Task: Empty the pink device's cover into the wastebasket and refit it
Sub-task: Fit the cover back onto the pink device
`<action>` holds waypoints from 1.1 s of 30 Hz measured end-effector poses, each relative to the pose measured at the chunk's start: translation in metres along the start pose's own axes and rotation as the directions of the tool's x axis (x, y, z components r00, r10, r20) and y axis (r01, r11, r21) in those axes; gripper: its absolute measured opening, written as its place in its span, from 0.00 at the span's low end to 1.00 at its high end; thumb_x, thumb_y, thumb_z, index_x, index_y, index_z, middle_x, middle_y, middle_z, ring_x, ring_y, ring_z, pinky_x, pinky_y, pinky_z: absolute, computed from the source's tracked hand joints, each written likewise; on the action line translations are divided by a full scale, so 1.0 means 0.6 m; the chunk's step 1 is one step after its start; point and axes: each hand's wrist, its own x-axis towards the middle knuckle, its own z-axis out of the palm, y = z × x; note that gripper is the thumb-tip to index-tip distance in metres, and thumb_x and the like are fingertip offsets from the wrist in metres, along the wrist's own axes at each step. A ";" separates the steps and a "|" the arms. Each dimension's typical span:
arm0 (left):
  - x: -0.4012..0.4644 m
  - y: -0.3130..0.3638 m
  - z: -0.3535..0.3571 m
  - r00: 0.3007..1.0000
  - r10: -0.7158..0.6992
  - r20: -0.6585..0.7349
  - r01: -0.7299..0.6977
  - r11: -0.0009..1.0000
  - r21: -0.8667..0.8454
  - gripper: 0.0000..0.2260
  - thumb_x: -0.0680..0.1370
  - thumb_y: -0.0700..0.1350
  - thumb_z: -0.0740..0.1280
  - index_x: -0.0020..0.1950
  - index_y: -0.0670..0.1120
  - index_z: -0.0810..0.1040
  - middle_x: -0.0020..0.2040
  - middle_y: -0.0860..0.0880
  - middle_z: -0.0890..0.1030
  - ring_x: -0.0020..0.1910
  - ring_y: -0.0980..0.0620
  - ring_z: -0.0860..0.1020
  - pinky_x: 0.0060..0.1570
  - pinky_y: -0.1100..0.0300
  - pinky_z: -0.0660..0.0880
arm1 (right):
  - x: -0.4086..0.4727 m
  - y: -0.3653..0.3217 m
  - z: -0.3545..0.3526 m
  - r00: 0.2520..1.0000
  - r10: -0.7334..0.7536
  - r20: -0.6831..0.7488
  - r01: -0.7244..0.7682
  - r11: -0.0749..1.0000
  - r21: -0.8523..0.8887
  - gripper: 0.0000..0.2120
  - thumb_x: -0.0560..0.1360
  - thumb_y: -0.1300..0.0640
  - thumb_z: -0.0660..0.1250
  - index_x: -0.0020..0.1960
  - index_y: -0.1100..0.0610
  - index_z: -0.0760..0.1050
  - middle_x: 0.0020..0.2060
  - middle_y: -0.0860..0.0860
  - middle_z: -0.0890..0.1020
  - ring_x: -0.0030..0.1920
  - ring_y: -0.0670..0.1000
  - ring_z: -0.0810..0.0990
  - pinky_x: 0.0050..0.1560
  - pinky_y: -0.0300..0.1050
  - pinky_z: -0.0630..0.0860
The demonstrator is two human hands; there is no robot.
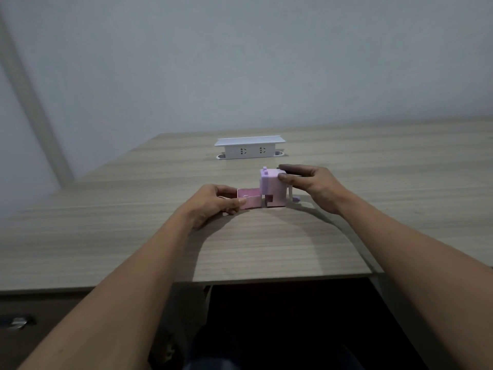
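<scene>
The pink device (274, 186), a small boxy body with a lilac top, stands upright on the wooden desk (266, 244) near its middle. My right hand (310, 184) grips its upper right side, thumb in front and fingers over the top. A small handle (295, 199) sticks out low on its right. The pink cover (249, 198), an open-topped tray, rests on the desk touching the device's lower left opening. My left hand (217, 201) pinches the cover's left end. I cannot tell what is inside the cover. No wastebasket is in view.
A white pop-up socket box (249, 148) with two outlets stands farther back on the desk. The desk's near edge runs below my forearms, with dark space underneath. A drawer front with a metal handle (18, 323) sits at the lower left.
</scene>
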 end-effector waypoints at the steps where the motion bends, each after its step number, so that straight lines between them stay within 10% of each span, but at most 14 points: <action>1: 0.000 0.002 0.002 1.000 -0.002 0.006 0.002 1.000 0.001 0.14 0.74 0.41 0.77 0.59 0.41 0.85 0.43 0.42 0.86 0.37 0.52 0.80 0.43 0.61 0.79 | 0.000 0.001 -0.001 1.000 0.006 -0.001 -0.006 1.000 0.010 0.22 0.71 0.56 0.78 0.64 0.58 0.83 0.57 0.48 0.87 0.60 0.45 0.83 0.73 0.49 0.71; 25: 0.013 0.006 0.047 0.998 0.039 0.045 -0.037 0.998 -0.052 0.18 0.77 0.41 0.75 0.65 0.38 0.80 0.52 0.36 0.86 0.38 0.52 0.84 0.51 0.60 0.82 | 0.000 -0.008 0.003 0.999 -0.015 0.038 0.016 0.999 -0.033 0.22 0.73 0.60 0.77 0.66 0.60 0.81 0.57 0.50 0.86 0.48 0.35 0.84 0.49 0.26 0.76; 33: 0.015 0.019 0.076 0.995 0.067 0.072 -0.062 0.996 -0.065 0.17 0.76 0.40 0.75 0.63 0.37 0.81 0.53 0.38 0.87 0.42 0.50 0.85 0.46 0.62 0.82 | -0.004 0.002 0.002 0.997 -0.010 0.075 0.017 0.995 -0.095 0.30 0.69 0.65 0.79 0.70 0.56 0.78 0.61 0.51 0.84 0.58 0.49 0.84 0.47 0.37 0.81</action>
